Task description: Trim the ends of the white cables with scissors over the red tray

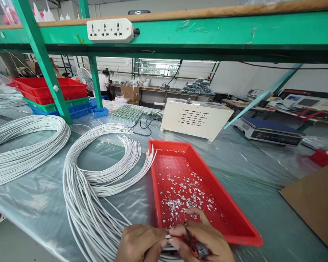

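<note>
At the bottom centre, my left hand (142, 242) is closed, pinching the end of a white cable (167, 236). The fingertips of my right hand (210, 238) meet it at that end. Tucked in my right hand is a small plier-like tool (190, 238) with red and black handles; its jaws are mostly hidden. Left of my hands spreads a loose coil of white cables (79, 189), some ends resting over the edge of a red tray (205, 169). Small silvery scraps (180, 196) lie scattered across the tray floor just beyond my fingers.
Another white cable coil (30, 153) lies at left, near stacked red, green and blue trays (51, 91). A beige metal box (195, 120) and a scale (269, 131) stand behind. Cardboard (314, 203) is at right. A green shelf beam (207, 32) with a power strip (110, 31) crosses above.
</note>
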